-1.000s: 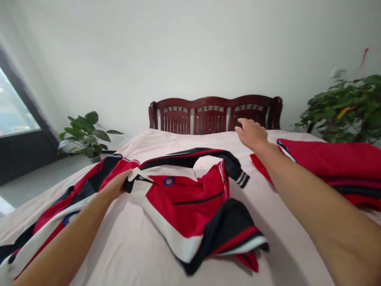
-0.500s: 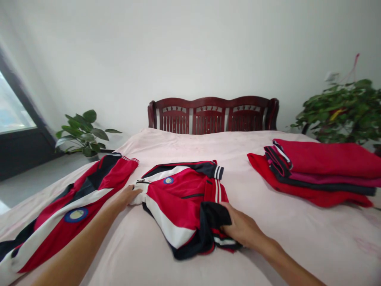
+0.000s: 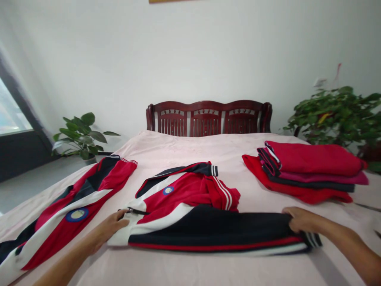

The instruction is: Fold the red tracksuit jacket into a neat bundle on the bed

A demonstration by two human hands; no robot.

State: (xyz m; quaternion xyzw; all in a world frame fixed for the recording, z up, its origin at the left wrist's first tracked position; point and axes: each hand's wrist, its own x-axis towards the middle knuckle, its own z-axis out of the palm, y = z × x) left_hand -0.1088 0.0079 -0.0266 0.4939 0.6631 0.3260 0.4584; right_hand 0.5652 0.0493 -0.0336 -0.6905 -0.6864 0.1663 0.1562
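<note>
"Where's the red, white and dark blue zip jacket (image 3: 196, 228)?"

"It's on the bed, right between the two hands. Most of it lies farther off than they do, toward the wall."

"What does the left hand (image 3: 114, 225) do?"

"Its fingers are pinched on the white cloth at one end, right by the zip (image 3: 137, 211)."

"And the right hand (image 3: 301, 219)?"

"It's clamped on the near sleeve (image 3: 232, 228), just before the striped cuff (image 3: 314, 239). That sleeve lies long and straight from one hand toward the other."

"What about the far sleeve (image 3: 177, 171)?"

"No hand is on that one. It lies bent along the far edge. A round blue badge (image 3: 168, 190) sits on the front, and the red waistband (image 3: 224, 193) has white stripes and is bunched up."

"What's past the left hand?"

"A second jacket (image 3: 98, 202), lying slantwise, with a round badge too. It's near the left arm, but apart from the first jacket."

"And past the right hand?"

"A stack of folded clothes (image 3: 318, 161), red on top. It's farther off than the hand and doesn't touch it."

"What's under it all?"

"A pale pink sheet (image 3: 190, 270). At the far end there's a dark red wooden headboard (image 3: 205, 115), with a leafy plant on the left (image 3: 86, 137) and a bushy plant on the right (image 3: 339, 115)."
</note>
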